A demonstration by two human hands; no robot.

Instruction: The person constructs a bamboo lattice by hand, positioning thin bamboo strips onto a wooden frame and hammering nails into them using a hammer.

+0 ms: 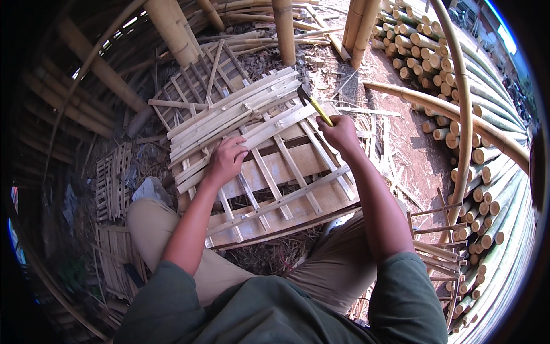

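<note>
My right hand [339, 136] is wrapped round the yellow handle of a claw hammer [321, 112], whose dark head is raised over the far right of a slatted frame. Under my left hand [224, 160] lies the left end of a flat bamboo slat [281, 124], and the fingers curl over that end. The slat crosses several thinner strips of the bamboo frame [291, 163]. Any nail at my left fingertips is too small to make out. Beyond the left hand, a row of loose bamboo slats [229, 112] lies across the frame. Wooden boards [312, 165] support everything from below.
Bamboo poles [492, 166] are stacked along the right, with a curved pole [424, 95] jutting toward the work. Upright bamboo posts [283, 31] stand at the back. Finished-looking slatted panels [113, 172] lie at the left, and scrap strips litter the ground.
</note>
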